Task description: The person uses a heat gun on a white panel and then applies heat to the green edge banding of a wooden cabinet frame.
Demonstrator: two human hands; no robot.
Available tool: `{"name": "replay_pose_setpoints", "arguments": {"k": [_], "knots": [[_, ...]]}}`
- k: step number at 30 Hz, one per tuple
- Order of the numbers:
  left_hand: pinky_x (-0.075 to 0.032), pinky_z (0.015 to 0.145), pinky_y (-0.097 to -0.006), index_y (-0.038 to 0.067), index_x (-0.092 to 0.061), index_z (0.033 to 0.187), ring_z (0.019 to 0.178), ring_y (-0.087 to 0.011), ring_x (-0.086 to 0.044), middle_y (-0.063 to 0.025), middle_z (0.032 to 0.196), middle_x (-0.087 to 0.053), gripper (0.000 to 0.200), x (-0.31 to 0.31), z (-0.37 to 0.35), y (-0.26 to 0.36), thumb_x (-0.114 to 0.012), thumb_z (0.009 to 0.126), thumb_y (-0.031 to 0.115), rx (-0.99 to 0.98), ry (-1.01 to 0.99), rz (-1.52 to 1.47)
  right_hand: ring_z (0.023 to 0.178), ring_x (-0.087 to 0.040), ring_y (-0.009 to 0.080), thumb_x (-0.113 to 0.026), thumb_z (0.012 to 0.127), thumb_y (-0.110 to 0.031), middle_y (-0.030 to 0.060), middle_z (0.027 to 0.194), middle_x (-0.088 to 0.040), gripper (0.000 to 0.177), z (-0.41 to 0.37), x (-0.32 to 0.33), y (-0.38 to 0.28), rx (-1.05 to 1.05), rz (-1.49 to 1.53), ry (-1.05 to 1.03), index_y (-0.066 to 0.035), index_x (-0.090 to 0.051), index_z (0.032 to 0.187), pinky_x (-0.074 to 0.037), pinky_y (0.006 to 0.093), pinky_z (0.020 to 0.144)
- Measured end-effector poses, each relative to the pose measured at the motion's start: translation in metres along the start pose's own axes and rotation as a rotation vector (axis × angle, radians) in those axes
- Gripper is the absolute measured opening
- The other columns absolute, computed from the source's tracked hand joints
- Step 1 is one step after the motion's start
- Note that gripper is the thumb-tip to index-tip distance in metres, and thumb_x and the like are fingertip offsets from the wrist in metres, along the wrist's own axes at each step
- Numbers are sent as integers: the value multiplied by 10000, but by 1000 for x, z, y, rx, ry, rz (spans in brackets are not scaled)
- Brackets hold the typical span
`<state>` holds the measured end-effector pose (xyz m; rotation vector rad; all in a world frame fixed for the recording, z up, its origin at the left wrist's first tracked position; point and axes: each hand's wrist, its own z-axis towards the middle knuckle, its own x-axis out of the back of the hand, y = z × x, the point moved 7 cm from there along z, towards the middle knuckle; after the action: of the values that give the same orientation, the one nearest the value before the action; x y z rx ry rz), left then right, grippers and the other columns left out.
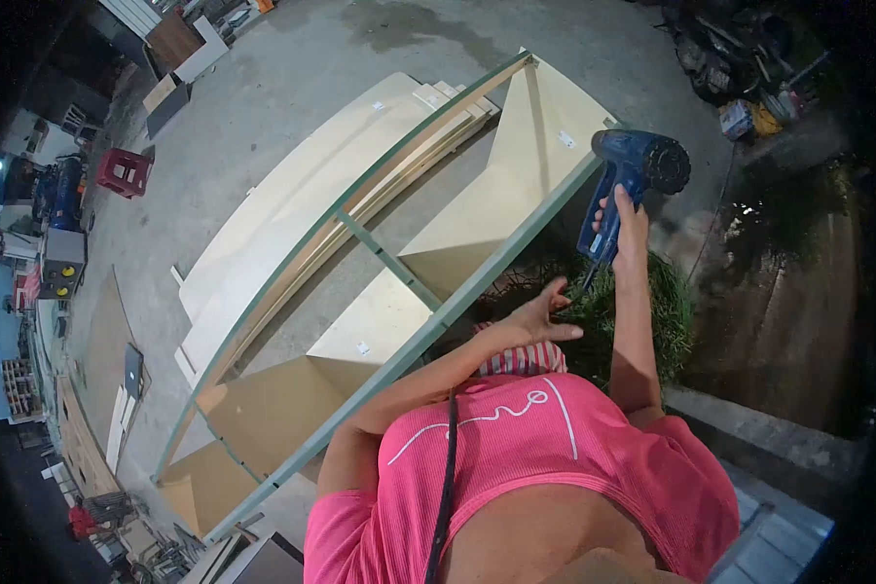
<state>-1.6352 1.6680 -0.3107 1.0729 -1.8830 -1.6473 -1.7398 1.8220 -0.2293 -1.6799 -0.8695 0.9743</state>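
Note:
My right hand (625, 229) is wrapped round the handle of a blue heat gun (625, 161) with a black vented back. Its nozzle points left, close to the upper right corner of a large frame (380, 253) with green edges, one straight and one curved. Pale panels (545, 127) with small white labels line the inside of the frame. A dark cord (590, 280) hangs from the handle. My left hand (535, 319) is held in front of my chest, fingers apart and nothing in it, near the frame's straight edge and the cord.
Curved pale boards (292, 195) lie on the concrete floor beyond the frame. A dark red stool (125, 172) stands at the left. Grass (664, 316) grows beside me on the right, by a wet brown patch (779, 321). Dark clutter (730, 58) is piled at the upper right.

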Motion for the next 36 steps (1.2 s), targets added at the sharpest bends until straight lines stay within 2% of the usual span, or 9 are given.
{"name": "replay_pose_setpoints", "arguments": {"k": [2,9,13,15,18,19,22,28,36], "knots": [[-348,1003,-370,26,-289,1370,1192,-281,-429,-189,1244,-457,865,-10,17,-4,-760,732,373,28,-122,62,559,-562,129,-619,858,-267,54,736,-557,288,33,9,0,-5,-8,40,-26,-496,955,-497,275,471],[-399,963,-367,9,-454,1213,1060,-229,-536,-141,1098,-561,596,11,72,-1,-717,778,320,44,-96,144,564,-564,146,-616,856,-325,79,736,-575,332,99,31,7,-16,64,102,-7,-530,897,-490,278,491],[-476,764,-322,21,-537,1076,892,-219,-610,-128,912,-615,497,10,104,-130,-756,698,258,89,-217,-218,554,-553,148,-622,863,-274,82,747,-559,293,134,44,11,-66,71,113,-20,-495,938,-483,290,465],[-482,676,-309,34,-566,941,799,-228,-633,-102,798,-628,310,18,101,-135,-692,707,193,21,-111,170,559,-554,147,-623,862,-278,81,752,-561,299,143,45,7,-60,71,125,-20,-495,939,-485,290,468],[-473,644,-312,30,-591,887,760,-246,-633,-110,783,-641,251,26,89,-85,-660,701,185,26,-80,467,576,-556,146,-624,860,-291,76,758,-561,310,157,49,5,-32,55,127,-17,-499,934,-487,292,478],[-465,633,-334,32,-602,835,741,-246,-634,-124,769,-647,222,32,85,-64,-657,726,218,125,-61,327,575,-555,147,-623,861,-293,76,758,-559,311,161,51,8,-47,83,111,-16,-501,935,-486,294,478],[-469,655,-349,41,-605,850,755,-258,-634,-150,776,-650,246,41,86,-76,-653,745,259,342,-9,269,577,-554,150,-621,862,-296,76,755,-556,315,170,54,14,-63,103,102,-13,-505,935,-485,299,479],[-468,693,-406,38,-605,913,785,-339,-618,-176,772,-638,363,54,79,-63,-586,798,381,257,59,595,593,-557,157,-619,863,-303,75,743,-547,317,170,53,15,-38,72,129,-1,-526,889,-486,305,478],[-461,741,-416,49,-600,981,853,-363,-606,-203,870,-634,414,68,72,-70,-557,804,420,272,87,517,580,-545,159,-611,870,-280,76,749,-544,306,174,49,24,-69,96,142,-7,-506,960,-473,308,465]]}}
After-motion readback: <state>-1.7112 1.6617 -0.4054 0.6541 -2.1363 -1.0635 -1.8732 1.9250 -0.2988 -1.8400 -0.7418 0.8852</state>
